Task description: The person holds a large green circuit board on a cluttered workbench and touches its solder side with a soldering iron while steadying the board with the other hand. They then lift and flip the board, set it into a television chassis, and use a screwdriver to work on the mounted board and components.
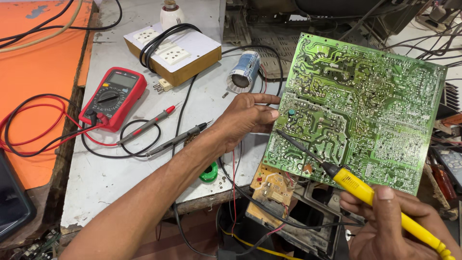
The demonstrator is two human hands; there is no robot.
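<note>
A large green circuit board (365, 101) stands tilted with its solder side facing me, right of centre. My left hand (248, 118) grips its left edge, thumb on the board face. My right hand (390, 224) at the lower right holds a yellow soldering iron (358, 188). Its dark tip rests on the board's lower left area, near the edge held by my left hand.
A red multimeter (114, 97) with red and black probes (159, 127) lies on the grey worktable (96, 183). A white socket box (173, 50), a solder roll (244, 71) and a green spool (209, 172) are nearby. An orange surface (33, 72) lies left; an open chassis (298, 216) sits below the board.
</note>
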